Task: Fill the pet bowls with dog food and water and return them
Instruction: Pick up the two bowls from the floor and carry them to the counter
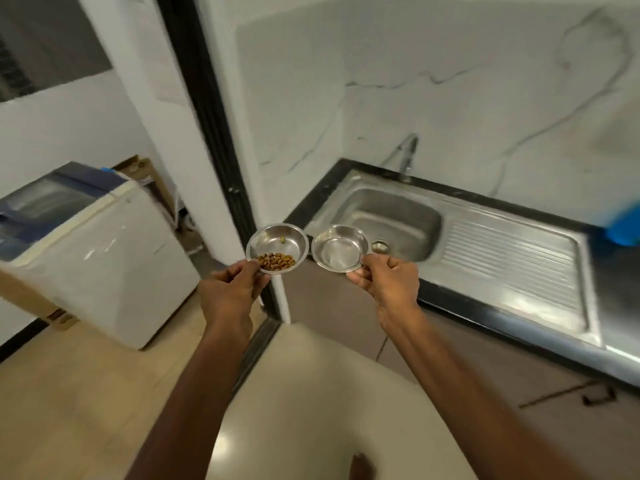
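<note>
My left hand [230, 289] pinches the near rim of a small steel bowl [273, 239] holding a little heap of brown dog food [277, 261], with one loose piece further up inside. My right hand [386, 280] pinches the rim of a second steel bowl [341, 245]; it looks shiny inside, and I cannot tell whether water is in it. Both bowls are held in the air side by side, just left of the steel sink [391, 216]. A tap [407, 154] stands behind the basin.
The sink's ribbed drainboard [512, 261] runs right along a black-edged counter [485, 313]; something blue [623, 226] sits at its far end. A dark door frame [214, 133] divides the kitchen from a room with a washing machine [100, 251] and cardboard boxes [138, 168].
</note>
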Motion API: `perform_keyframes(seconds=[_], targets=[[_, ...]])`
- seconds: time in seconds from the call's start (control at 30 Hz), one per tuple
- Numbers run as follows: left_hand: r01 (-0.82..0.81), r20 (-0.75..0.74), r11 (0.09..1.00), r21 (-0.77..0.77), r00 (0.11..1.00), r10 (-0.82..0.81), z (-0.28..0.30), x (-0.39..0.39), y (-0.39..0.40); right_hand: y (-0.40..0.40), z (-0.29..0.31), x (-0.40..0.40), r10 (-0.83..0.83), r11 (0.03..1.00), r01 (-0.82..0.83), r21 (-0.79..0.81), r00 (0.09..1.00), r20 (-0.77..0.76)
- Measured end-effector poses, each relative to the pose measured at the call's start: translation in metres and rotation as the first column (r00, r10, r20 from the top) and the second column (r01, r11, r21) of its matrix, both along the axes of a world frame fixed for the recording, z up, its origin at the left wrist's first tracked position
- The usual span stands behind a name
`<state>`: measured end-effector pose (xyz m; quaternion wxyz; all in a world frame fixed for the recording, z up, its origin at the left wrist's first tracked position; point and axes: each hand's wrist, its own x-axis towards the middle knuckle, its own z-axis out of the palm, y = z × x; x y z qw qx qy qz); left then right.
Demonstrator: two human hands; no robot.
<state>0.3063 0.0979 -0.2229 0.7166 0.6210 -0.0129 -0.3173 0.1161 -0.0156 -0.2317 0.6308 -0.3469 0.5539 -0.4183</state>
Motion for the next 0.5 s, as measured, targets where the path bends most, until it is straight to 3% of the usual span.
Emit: perform_keyframes(seconds=[0.23,0.5], targets=[[0.274,0.004,0.962,0.018,0.962,-0.274,0.005,-0.124,-0.066,-0.022,0.007,-0.152,-0.287,0.958,0.287,0.0,0.956,0.055],[0.476,0.02,0.879,-0.038,0.879,-0.476,0.004,-0.276,-0.132,-0.035,0.016,-0.324,-0.479,0.878,0.479,0.017,0.878,0.022]])
